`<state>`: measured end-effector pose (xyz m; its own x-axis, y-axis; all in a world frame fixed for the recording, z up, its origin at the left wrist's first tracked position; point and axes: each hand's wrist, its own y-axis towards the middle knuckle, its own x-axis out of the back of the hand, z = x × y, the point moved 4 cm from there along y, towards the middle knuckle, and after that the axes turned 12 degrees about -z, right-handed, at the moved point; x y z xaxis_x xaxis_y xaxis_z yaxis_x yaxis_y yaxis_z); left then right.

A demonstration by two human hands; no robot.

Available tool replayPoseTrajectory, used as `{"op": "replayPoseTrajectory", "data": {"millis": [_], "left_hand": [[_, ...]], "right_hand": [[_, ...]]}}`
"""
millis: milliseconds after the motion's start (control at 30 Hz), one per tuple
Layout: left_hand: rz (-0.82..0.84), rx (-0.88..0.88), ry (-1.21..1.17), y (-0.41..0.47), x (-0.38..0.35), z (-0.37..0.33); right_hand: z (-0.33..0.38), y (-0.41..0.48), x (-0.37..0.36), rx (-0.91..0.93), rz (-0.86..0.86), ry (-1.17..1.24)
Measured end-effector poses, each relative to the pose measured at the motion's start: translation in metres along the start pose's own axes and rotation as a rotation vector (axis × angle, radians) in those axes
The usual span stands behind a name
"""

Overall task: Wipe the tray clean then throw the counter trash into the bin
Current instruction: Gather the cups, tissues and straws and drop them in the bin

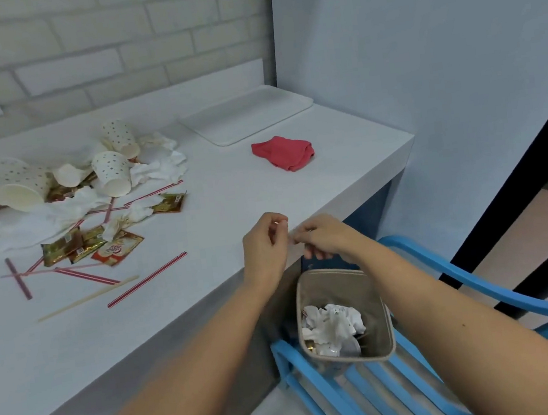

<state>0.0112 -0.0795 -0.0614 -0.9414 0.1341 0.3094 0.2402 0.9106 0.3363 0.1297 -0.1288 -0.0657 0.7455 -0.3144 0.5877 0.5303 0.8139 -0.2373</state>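
1. Both hands, left (265,243) and right (321,237), meet at the tabletop (229,195) edge above the bin (344,316), fingers loosely curled, holding nothing I can make out.
2. The tray (247,114) sits at the back corner, a red cloth (283,152) just before it.
3. Cups (111,172), napkins and straws (147,279) litter the left.

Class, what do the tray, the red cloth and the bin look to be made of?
Tray: probably plastic, smooth matt white with rounded corners. Red cloth: soft fabric, lying crumpled in folds. Bin: unclear, perhaps plastic, matt beige walls.
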Motion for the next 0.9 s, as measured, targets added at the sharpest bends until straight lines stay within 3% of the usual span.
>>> {"op": "replayPoseTrajectory", "data": {"millis": [400,900], "left_hand": [[-0.417,0.039,0.088,0.045,0.193,0.029],[-0.867,0.295,0.234,0.042,0.481,0.116]], "right_hand": [[0.165,-0.016,-0.117,0.329,0.132,-0.028],[0.313,-0.063,-0.321,0.588,0.395,-0.137]]}}
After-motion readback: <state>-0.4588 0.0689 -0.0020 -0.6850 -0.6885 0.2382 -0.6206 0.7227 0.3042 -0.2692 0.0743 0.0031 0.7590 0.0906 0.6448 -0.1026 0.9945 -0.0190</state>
